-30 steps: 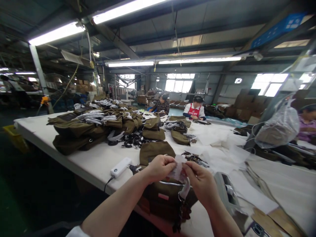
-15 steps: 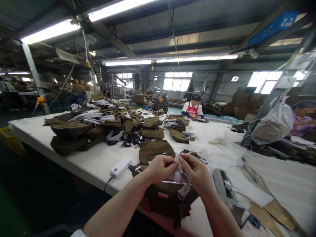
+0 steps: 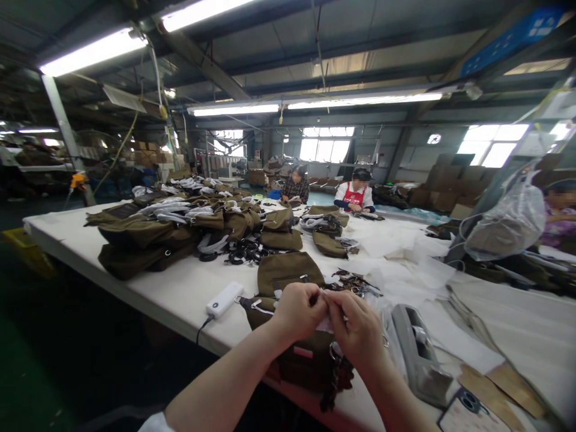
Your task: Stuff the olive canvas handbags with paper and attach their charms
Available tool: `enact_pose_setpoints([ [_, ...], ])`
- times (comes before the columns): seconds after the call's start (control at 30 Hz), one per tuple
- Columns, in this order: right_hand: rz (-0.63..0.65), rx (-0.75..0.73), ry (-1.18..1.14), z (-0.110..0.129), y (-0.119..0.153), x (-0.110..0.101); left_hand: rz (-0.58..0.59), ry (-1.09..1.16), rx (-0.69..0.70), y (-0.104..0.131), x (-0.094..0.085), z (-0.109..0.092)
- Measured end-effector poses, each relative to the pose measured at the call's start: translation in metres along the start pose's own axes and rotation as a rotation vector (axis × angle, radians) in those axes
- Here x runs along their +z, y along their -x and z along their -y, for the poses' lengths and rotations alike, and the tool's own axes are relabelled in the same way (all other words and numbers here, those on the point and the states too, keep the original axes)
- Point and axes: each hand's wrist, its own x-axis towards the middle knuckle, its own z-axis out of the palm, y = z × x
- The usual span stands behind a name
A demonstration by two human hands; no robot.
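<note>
My left hand (image 3: 299,309) and my right hand (image 3: 355,324) meet over an olive fabric bag (image 3: 290,267) at the table's near edge. Both are closed, thumbs and fingers pinching a thin white wrapping (image 3: 324,324), mostly hidden behind them. The bag's flap lies folded back, away from me. Below my right hand, a dark braided tassel (image 3: 330,390) hangs from a metal ring at the bag's front. A small pink label (image 3: 303,352) shows on the front panel. To the left, a zipper pull end and dark tab (image 3: 252,304) stick out.
A white box with a cable (image 3: 225,300) lies left of the bag. On the right are a grey tape dispenser (image 3: 420,354) and a phone (image 3: 465,411). Olive bags are heaped (image 3: 148,240) at the back left; dark tassels (image 3: 353,282) lie beyond my hands. Two people sit across the table.
My fingertips have come tightly together, and my right hand has turned inward and lower. The pale wrapped strap seen between the hands earlier is now mostly covered. The view has shifted slightly.
</note>
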Motion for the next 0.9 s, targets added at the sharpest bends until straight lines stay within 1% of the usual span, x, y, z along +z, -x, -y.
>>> enact_pose_setpoints([
  [0.03, 0.003, 0.005, -0.008, -0.001, 0.000, 0.000, -0.015, -0.040, 0.007, 0.001, 0.000, 0.000],
  [0.07, 0.005, 0.053, -0.036, -0.001, -0.001, -0.001, -0.019, -0.076, 0.017, 0.003, 0.000, -0.001],
  [0.1, 0.006, 0.137, -0.089, -0.002, -0.003, -0.003, -0.012, -0.107, 0.032, 0.004, -0.001, -0.001],
  [0.17, 0.026, 0.359, -0.259, -0.005, -0.010, -0.008, 0.020, -0.150, 0.070, 0.006, -0.001, -0.001],
  [0.23, 0.115, 0.537, -0.439, -0.007, -0.018, -0.013, 0.050, -0.165, 0.104, 0.007, -0.002, -0.001],
  [0.27, 0.182, 0.588, -0.502, -0.008, -0.021, -0.015, 0.054, -0.166, 0.111, 0.007, -0.003, -0.001],
  [0.33, 0.293, 0.635, -0.548, -0.008, -0.025, -0.017, 0.056, -0.165, 0.111, 0.007, -0.005, -0.001],
  [0.4, 0.322, 0.648, -0.538, -0.007, -0.025, -0.017, 0.072, -0.145, 0.113, 0.008, -0.008, -0.003],
  [0.47, 0.313, 0.629, -0.500, -0.007, -0.023, -0.014, 0.099, -0.100, 0.141, 0.009, -0.012, -0.005],
  [0.53, 0.285, 0.572, -0.412, -0.006, -0.022, -0.012, 0.138, -0.068, 0.173, 0.011, -0.014, -0.006],
  [0.6, 0.214, 0.461, -0.268, -0.004, -0.025, -0.012, 0.166, -0.078, 0.170, 0.012, -0.012, -0.003],
  [0.7, 0.060, 0.208, -0.032, 0.006, -0.033, -0.018, 0.154, -0.122, 0.127, 0.010, -0.004, 0.007],
  [0.77, -0.023, 0.036, 0.074, 0.015, -0.038, -0.024, 0.157, -0.122, 0.106, 0.006, -0.003, 0.012],
  [0.8, -0.057, -0.024, 0.105, 0.019, -0.040, -0.027, 0.155, -0.116, 0.109, 0.004, -0.004, 0.013],
  [0.83, -0.087, -0.060, 0.120, 0.022, -0.042, -0.029, 0.143, -0.102, 0.129, 0.002, -0.006, 0.011],
  [0.9, -0.113, -0.068, 0.115, 0.026, -0.043, -0.031, 0.093, -0.047, 0.218, 0.000, -0.014, 0.003],
])
